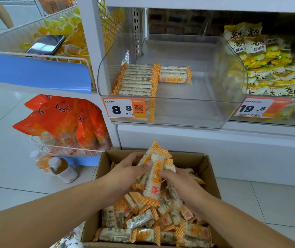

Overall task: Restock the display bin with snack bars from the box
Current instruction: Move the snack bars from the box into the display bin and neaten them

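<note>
White tiled floor point(8, 126), white shelving. Orange-checked snack bars point(154, 172) are gripped by left hand point(125, 171) and right hand point(179, 181) over the brown cardboard box point(209, 169); the clear plastic bin point(170, 111) is tagged "8.8".

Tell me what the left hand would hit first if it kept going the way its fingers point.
The left hand points right, into the bundle of snack bars it already grips; just beyond that, probably the right hand on the far side.

One head-worn wide view, forward and down, close above the box point(209, 169), bin point(232, 111) perhaps just beyond.
</note>
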